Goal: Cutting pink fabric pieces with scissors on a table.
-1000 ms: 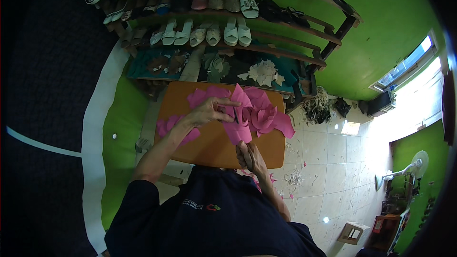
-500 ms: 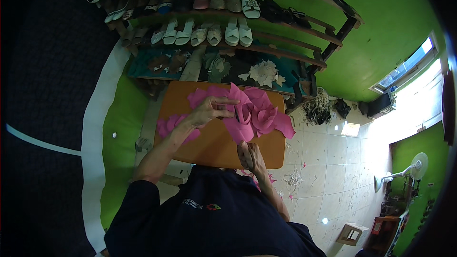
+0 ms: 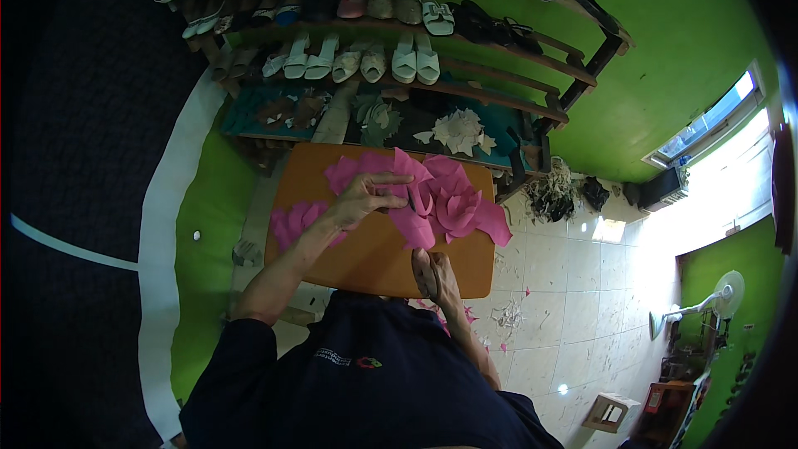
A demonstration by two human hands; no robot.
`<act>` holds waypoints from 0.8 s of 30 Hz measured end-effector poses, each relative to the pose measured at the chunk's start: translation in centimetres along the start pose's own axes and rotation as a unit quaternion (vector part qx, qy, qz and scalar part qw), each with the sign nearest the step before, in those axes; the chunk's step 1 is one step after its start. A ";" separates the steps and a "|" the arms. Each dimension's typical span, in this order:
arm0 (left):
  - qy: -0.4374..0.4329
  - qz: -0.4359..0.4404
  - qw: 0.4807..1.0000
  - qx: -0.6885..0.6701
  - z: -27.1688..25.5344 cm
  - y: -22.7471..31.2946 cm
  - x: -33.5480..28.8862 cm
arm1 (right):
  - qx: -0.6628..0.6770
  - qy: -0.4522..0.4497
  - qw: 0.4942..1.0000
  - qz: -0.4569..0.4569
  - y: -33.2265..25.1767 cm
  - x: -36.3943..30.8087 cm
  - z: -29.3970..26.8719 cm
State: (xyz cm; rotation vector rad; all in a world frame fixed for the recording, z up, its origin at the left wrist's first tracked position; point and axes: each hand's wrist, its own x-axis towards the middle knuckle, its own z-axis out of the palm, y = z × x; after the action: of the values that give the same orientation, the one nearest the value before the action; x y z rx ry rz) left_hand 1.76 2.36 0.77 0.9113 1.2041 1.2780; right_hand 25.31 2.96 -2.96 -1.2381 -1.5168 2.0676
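My left hand [image 3: 362, 199] pinches the edge of a pink sheet piece [image 3: 413, 227] between thumb and fingers, above an orange-brown table [image 3: 366, 263]. The sheet looks thin and bends like leather or fabric. At the near side of that piece, my right hand [image 3: 435, 273] is closed around what look like scissors; a narrow dark blade [image 3: 415, 197] shows in the fold of the pink sheet close to my left fingertips. The handles are mostly hidden by my fingers. To the right lie curled pink pieces [image 3: 457, 204], and a smaller pink pile [image 3: 296, 221] sits at the left.
Behind the table stands a wooden rack [image 3: 490, 98] with rows of shoes and sandals. Its lowest shelf bears cut scraps, including a pale pile [image 3: 460, 130]. Offcuts litter the tiled floor [image 3: 540, 308] at the right. A white fan [image 3: 729, 289] stands farther right.
The pink piece has shifted slightly between my hands, and its near end looks narrower and less looped. Both hands keep their grip, with my right hand almost in place.
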 end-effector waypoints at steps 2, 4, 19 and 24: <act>-0.002 0.003 1.000 -0.004 -0.3 -0.5 0.0 | -0.010 0.013 1.000 -0.001 -0.1 0.0 0.1; -0.002 -0.001 1.000 0.001 -0.7 -0.7 0.0 | -0.008 0.020 1.000 -0.005 -0.1 0.0 0.3; -0.025 0.009 1.000 0.008 0.1 -0.6 0.1 | 0.070 -0.034 0.997 -0.019 1.7 1.8 -1.0; 0.000 0.007 1.000 -0.028 0.5 -1.2 0.0 | 0.061 -0.025 0.998 0.006 1.5 2.0 -1.0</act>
State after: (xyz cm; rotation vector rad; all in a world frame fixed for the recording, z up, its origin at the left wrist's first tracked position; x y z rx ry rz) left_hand 2.45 2.24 -0.29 0.8796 1.1573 1.3156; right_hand 25.29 4.31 -5.27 -1.1629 -1.3837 2.1780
